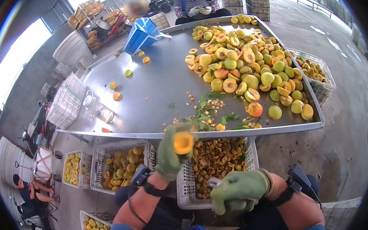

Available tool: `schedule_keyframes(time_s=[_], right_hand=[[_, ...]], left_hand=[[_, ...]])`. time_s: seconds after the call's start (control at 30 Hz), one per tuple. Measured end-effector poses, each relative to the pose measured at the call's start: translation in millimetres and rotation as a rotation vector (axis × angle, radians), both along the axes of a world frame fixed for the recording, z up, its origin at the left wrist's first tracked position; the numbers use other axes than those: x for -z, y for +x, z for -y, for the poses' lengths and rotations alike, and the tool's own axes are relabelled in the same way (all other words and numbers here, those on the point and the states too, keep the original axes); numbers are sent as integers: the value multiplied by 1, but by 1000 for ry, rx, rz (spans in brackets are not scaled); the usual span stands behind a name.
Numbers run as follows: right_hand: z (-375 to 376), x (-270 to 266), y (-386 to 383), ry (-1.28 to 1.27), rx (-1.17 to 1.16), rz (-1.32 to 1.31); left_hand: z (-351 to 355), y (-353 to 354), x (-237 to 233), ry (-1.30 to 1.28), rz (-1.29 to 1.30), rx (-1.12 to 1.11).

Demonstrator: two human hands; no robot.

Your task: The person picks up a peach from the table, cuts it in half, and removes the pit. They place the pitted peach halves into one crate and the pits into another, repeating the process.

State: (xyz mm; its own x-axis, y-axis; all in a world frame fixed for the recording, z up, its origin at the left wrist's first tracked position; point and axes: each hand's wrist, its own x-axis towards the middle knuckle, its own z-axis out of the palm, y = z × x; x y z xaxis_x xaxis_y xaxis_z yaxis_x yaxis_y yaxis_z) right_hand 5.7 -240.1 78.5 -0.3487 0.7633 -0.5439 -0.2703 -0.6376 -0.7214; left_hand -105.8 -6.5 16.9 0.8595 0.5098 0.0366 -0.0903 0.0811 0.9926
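Observation:
My left hand (171, 154), in a green glove, holds a halved yellow fruit (183, 143) with its hollow cut side up, near the table's front edge. My right hand (238, 190), gloved too, is curled over the right part of a white crate (255, 155) in front of me. A small pale object (214, 182) shows at its fingertips, too blurred to name. Many brown pits and scraps (215, 157) fill that crate. On the metal table (152, 79) lies a large pile of whole and halved fruit (246, 60).
Leaves and kernels (209, 112) lie near the table's front edge. A blue bag (141, 35) and a clear jug (98, 107) stand on the left. Crates of fruit (124, 166) sit at lower left, another (317, 72) at right. A gloved person (197, 6) sits across the table.

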Motion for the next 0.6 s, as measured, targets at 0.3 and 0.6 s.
schedule_keyframes(time_s=[0.3,0.6], right_hand=[[64,-31,-9,72,-98,1012],[70,-5,45,142,897,1152]], left_hand=[[-136,-102,-21,1487,-851,-283],[51,178,-10,1457,141,429]])
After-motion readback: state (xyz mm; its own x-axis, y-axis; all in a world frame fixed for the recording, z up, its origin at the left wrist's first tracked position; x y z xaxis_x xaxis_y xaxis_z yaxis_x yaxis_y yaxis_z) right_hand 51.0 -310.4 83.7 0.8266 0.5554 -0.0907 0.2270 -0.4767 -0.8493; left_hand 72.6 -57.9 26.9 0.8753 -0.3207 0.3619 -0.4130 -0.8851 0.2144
